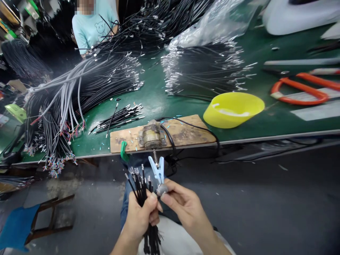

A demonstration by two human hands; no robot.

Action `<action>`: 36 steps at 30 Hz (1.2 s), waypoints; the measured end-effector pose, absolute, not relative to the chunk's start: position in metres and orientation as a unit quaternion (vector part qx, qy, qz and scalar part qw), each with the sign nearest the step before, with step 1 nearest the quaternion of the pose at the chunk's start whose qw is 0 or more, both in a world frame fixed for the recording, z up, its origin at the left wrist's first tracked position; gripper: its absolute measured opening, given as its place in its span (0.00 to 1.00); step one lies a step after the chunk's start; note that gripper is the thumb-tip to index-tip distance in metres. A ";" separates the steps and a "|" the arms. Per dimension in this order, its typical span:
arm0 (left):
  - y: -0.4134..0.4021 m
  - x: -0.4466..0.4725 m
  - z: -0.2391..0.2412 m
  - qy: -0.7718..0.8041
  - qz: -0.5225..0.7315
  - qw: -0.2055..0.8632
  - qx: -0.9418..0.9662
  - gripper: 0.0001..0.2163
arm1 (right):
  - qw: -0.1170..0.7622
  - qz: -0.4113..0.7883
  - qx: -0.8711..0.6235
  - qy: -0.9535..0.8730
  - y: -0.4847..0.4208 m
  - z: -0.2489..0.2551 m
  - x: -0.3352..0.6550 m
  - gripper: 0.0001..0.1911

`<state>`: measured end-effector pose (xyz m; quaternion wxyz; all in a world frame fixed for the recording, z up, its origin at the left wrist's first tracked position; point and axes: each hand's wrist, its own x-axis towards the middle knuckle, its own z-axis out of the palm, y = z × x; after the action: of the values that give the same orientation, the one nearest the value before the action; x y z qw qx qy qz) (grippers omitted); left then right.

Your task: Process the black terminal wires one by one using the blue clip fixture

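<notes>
My left hand (142, 211) is closed around a bundle of short black cables (152, 235). Their silvery stripped ends point up above my fingers. Beside it, my right hand (183, 203) pinches a small grey rounded piece (162, 190) between thumb and forefinger, and its exact kind is unclear. Just above that piece, a light blue clothespin (158, 170) hangs at the shaft of a small motor (152, 135). The motor is mounted on a wooden board (186, 131) at the table's front edge. My two hands nearly touch.
On the green table (151, 95) lie several piles of black cables (202, 69), grey cables (70, 79), a yellow ring-shaped piece (231, 120) and orange-handled scissors (300, 90). A green clamp (123, 151) grips the board's edge. A person (94, 28) sits opposite; a blue chair (20, 226) stands lower left.
</notes>
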<state>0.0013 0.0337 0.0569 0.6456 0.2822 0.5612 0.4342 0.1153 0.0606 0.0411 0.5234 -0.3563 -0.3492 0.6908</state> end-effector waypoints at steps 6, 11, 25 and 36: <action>0.033 0.017 0.060 0.582 0.487 0.582 0.293 0.24 | 0.578 0.632 -0.389 -0.340 0.052 0.039 0.101 0.13; 0.036 0.014 0.063 0.600 0.484 0.571 0.281 0.23 | 0.661 0.406 -0.411 -0.479 0.054 0.045 0.107 0.08; 0.042 -0.007 0.073 0.612 0.450 0.484 0.435 0.06 | 0.415 0.831 -0.261 -0.262 0.110 0.046 0.125 0.19; 0.044 -0.003 0.072 0.618 0.509 0.410 0.436 0.10 | 0.491 0.811 -0.240 -0.210 0.117 0.045 0.101 0.22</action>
<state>-0.0031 0.0445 0.0725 0.4104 0.4362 0.6185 0.5087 0.1009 0.1165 0.0449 0.4908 -0.2402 -0.2097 0.8108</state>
